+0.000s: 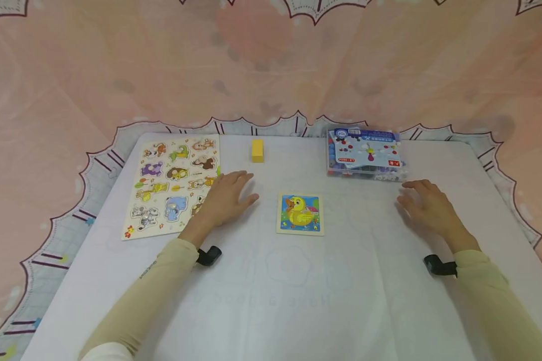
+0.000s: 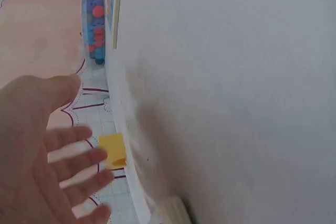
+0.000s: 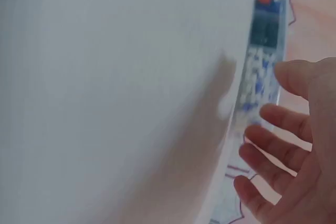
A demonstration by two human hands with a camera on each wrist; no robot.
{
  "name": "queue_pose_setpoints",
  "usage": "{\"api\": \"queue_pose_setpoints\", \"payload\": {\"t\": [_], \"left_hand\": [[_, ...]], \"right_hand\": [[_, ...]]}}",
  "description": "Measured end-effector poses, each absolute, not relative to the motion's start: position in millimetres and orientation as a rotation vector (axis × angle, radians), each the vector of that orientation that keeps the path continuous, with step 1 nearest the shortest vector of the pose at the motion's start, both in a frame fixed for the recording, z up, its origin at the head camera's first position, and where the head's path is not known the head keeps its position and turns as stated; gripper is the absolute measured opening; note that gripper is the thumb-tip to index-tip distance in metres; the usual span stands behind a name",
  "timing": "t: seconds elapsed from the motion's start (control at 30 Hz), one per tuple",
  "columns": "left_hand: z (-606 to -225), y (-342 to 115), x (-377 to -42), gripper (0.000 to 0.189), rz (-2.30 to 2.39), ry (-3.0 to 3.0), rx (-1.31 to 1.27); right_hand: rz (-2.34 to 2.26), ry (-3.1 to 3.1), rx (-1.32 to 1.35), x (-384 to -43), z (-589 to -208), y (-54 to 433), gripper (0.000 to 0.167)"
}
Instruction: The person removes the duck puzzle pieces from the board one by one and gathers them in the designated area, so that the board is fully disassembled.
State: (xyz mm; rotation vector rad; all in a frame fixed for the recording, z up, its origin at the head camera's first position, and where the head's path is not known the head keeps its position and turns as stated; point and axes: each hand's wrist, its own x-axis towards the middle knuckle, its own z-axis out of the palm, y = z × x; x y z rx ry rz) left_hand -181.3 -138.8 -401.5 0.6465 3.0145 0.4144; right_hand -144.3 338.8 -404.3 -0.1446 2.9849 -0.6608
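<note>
In the head view my left hand hovers by the right edge of an animal puzzle board, hiding part of it. Its fingers are spread and hold nothing, as the left wrist view also shows. My right hand is above the table, just below the right end of a clear plastic box of small coloured pieces; its fingers are relaxed with nothing in them. Between the hands lies a square duck picture puzzle in a pale frame. A yellow block stands further back, beyond the left hand's fingertips.
The white table has its far edge just behind the block and box. A scalloped, patterned cloth border runs round it, with a peach cloth behind. A black wrist camera sits at the left wrist, another at the right.
</note>
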Motion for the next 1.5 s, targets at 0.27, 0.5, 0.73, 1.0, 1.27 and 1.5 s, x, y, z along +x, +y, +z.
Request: {"api": "queue_pose_setpoints", "payload": {"t": [0.27, 0.5, 0.73, 1.0, 1.27, 1.5], "left_hand": [[-410, -114, -173, 0.05, 0.665, 2.862, 0.787], [-420, -98, -171, 0.049, 0.837, 2.799, 0.783], [-427, -92, -166, 0.051, 0.852, 2.843, 0.798], [-436, -90, -163, 0.052, 0.866, 2.9, 0.798], [-439, -88, -162, 0.053, 0.893, 2.932, 0.781], [-440, -88, -162, 0.054, 0.911, 2.93, 0.781]], "right_hand": [[-0.845, 2.9, -0.324, -145, -410, 313, 0.039], [-0.991, 2.855, -0.491, -146, -417, 284, 0.031], [-1.092, 2.824, -0.579, -146, -417, 245, 0.027], [-1.16, 2.777, -0.623, -149, -418, 215, 0.028], [-1.193, 2.714, -0.642, -154, -418, 186, 0.028], [-1.071, 2.726, -0.658, -159, -418, 160, 0.034]]}}
